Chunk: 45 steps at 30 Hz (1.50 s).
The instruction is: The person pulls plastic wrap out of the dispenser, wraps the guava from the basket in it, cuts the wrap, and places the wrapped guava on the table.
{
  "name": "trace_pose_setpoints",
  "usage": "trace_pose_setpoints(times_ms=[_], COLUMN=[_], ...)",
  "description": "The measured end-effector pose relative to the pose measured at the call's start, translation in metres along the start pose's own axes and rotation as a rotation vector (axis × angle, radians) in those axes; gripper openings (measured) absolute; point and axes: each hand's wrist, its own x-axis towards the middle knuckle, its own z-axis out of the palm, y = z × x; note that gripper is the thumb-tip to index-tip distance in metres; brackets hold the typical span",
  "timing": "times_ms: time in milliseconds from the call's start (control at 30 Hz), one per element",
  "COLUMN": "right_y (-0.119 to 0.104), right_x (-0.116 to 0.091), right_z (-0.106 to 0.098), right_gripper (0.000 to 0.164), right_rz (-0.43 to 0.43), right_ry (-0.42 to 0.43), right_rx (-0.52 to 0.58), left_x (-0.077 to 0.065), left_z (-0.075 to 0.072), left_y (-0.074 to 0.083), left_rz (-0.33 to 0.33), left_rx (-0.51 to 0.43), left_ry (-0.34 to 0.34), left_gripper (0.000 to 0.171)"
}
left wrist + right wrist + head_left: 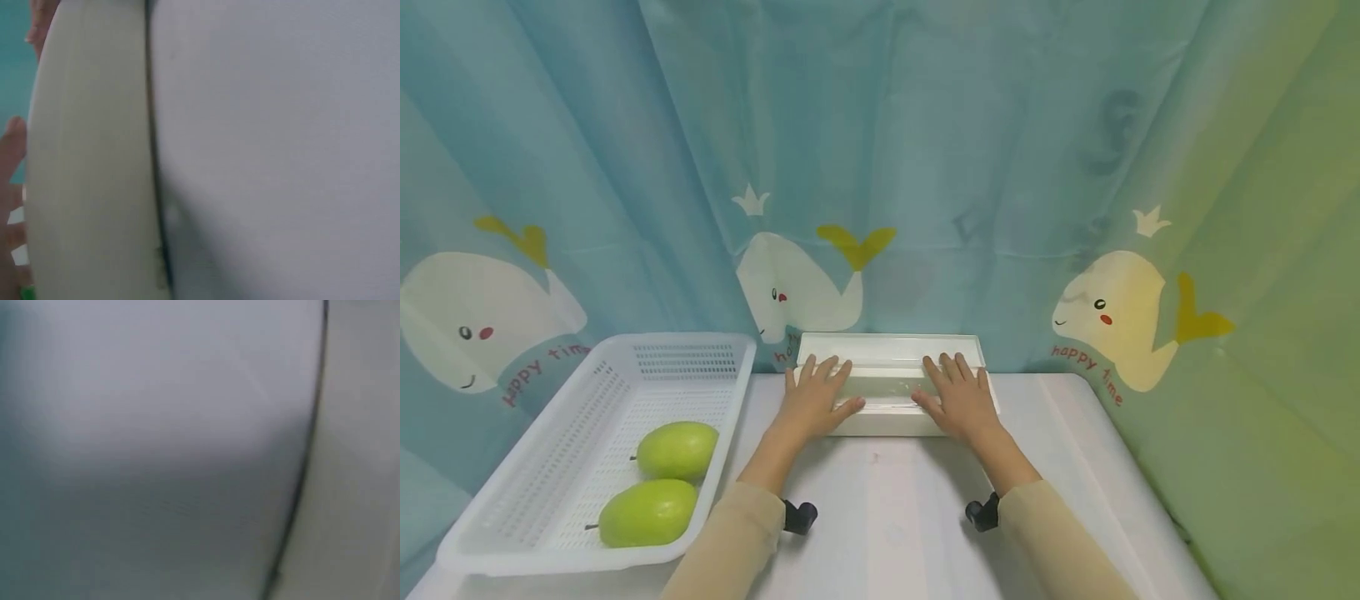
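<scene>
A long white box [891, 426] stands at the back of the table, its lid [891, 345] tipped back against the curtain. Something glossy and see-through [887, 388] shows in its top between the hands. My left hand [814, 406] lies over the box's left end, fingers spread and pointing away. Over the right end, my right hand [964, 402] rests in the same way, thumb turned inward. The box's pale front wall [94, 156] fills the left part of the left wrist view, with fingers [11, 150] at the edge. In the right wrist view, the wall [356, 456] is blurred.
A white plastic basket [568, 560] stands on the left, holding two green fruits [677, 450] with short stems. A blue-green curtain [940, 167] printed with whales hangs right behind the box and wraps round to the right. The white table [887, 517] reaches toward me.
</scene>
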Motion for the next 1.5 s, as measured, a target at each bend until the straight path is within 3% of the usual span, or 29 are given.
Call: trace_pose_setpoints(times_ms=[200, 367, 533, 667, 833, 1033, 1300, 1500], right_y=[0.004, 0.005, 0.003, 0.001, 0.0, 0.0, 0.0, -0.003], right_x=[-0.006, -0.008, -0.009, -0.008, -0.012, -0.01, -0.009, -0.006], right_z=[0.015, 0.023, 0.03, 0.032, 0.029, 0.022, 0.014, 0.012], right_gripper=[0.071, 0.065, 0.033, 0.017, 0.016, 0.026, 0.032, 0.034], right_rz=[0.009, 0.006, -0.029, -0.011, 0.023, 0.041, 0.062, 0.102], right_ry=[0.129, 0.251, 0.433, 0.484, 0.464, 0.427, 0.291, 0.223], right_rx=[-0.01, 0.02, 0.113, 0.195, 0.22, 0.187, 0.172, 0.174], left_x=[0.0, -0.003, -0.01, -0.012, -0.013, -0.011, -0.011, -0.009], left_z=[0.016, 0.027, 0.031, 0.031, 0.031, 0.029, 0.024, 0.025], left_y=[-0.003, -0.006, -0.008, -0.009, -0.006, -0.004, -0.002, -0.004], left_rz=[0.028, 0.027, 0.014, 0.011, 0.001, -0.008, -0.009, -0.017], left_rx=[0.08, 0.067, 0.014, -0.007, -0.049, -0.011, -0.066, -0.058], left_ry=[0.088, 0.176, 0.261, 0.266, 0.23, 0.227, 0.191, 0.17], left_gripper=[0.067, 0.067, 0.051, 0.038, 0.035, 0.036, 0.037, 0.041])
